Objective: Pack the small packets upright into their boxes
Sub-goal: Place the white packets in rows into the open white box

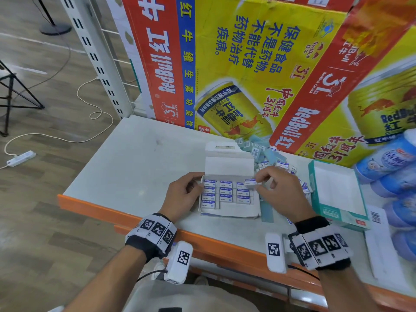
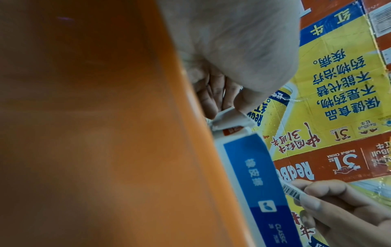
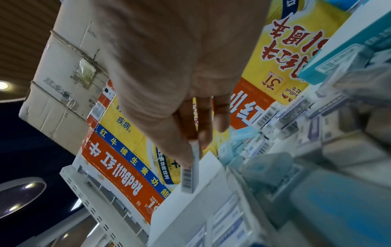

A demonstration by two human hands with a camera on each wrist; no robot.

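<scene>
Packet (image 1: pixel 251 183) pinched in right hand (image 1: pixel 282 190) fingers, long axis crosswise over box (image 1: pixel 227 212), left hand (image 1: pixel 182 194) gripping box edge

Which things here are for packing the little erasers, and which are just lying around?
For the job:
open eraser box
packet pinched by right hand
left hand steadying the box
loose packets
teal box

Lying about:
Red Bull cartons
blue tubs

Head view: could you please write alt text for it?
A right hand pinches a small packet over an open white box of upright packets, while the left hand holds the box's left edge on a table.
</scene>
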